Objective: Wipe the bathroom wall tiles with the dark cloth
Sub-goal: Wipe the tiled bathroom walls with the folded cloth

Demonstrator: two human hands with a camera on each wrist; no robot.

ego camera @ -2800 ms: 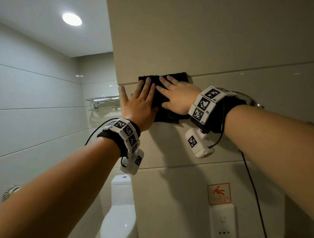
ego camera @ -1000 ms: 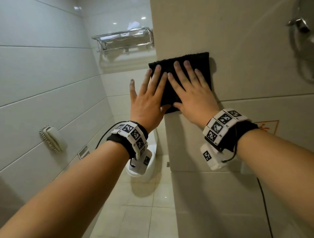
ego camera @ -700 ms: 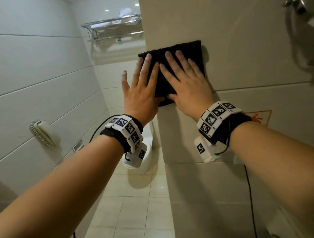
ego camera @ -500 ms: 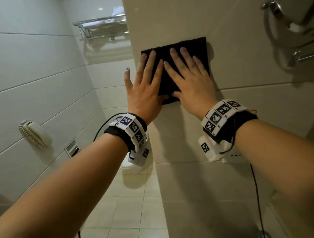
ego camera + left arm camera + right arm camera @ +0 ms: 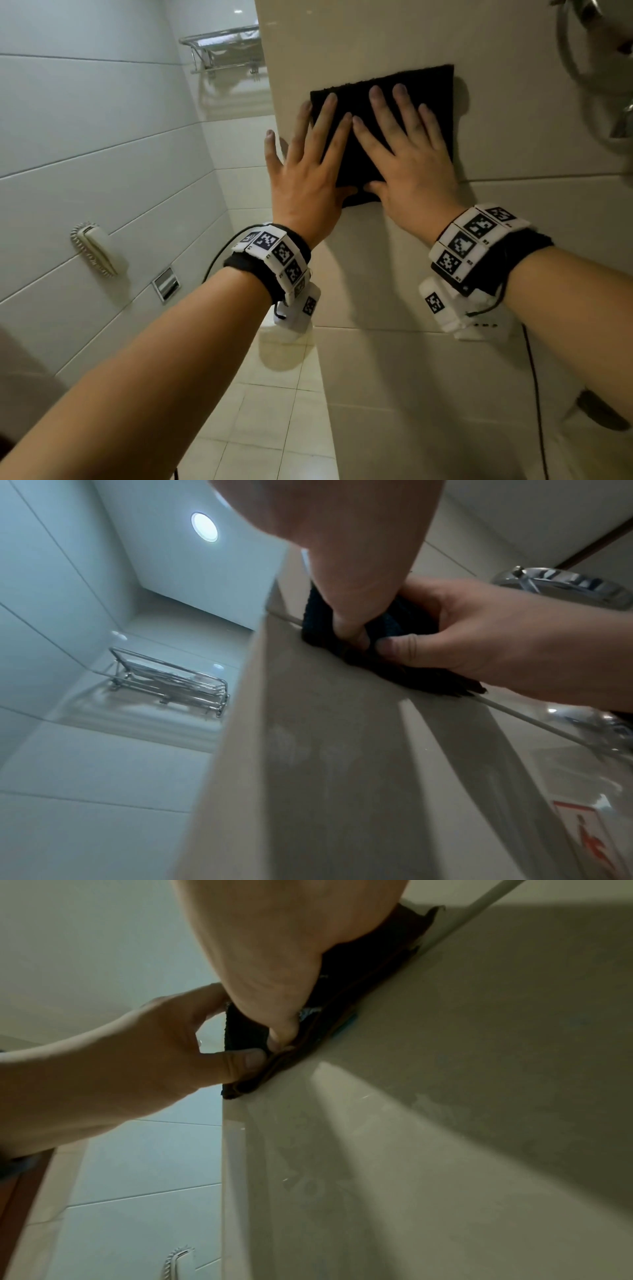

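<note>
**Two hands press a dark cloth flat against a beige wall tile**

Seen from the head camera, two bare forearms reach forward and up to a beige tiled wall [image 5: 359,41]. A dark cloth [image 5: 428,89], folded into a rough square, lies flat against the wall tiles near the wall's left corner edge, just above a horizontal grout line.

The left hand [image 5: 305,178] rests with its fingers straight and spread. Its inner fingers lie on the left part of the cloth, while the outermost finger sits off the cloth, out past the corner edge. The right hand [image 5: 411,164] lies beside it with fingers straight and fanned across the middle of the cloth. Neither hand's grip is closed round the cloth: both palms press it flat. The two thumbs meet at the cloth's lower edge, which shows plainly in the wrist views, where the thumb tips touch the folded hem.

Each wrist wears a black band with white blocks carrying black-and-white square markers, and a thin dark cable trails from each.

To the far left, a chrome rack [image 5: 222,44] is mounted high on a pale side wall. Lower on that wall hangs a wall phone [image 5: 96,248] with a coiled cord, and near it a small metal plate [image 5: 166,284]. At the upper right edge, chrome fittings [image 5: 603,68] are partly in view. Pale floor tiles [image 5: 274,428] show below.
</note>
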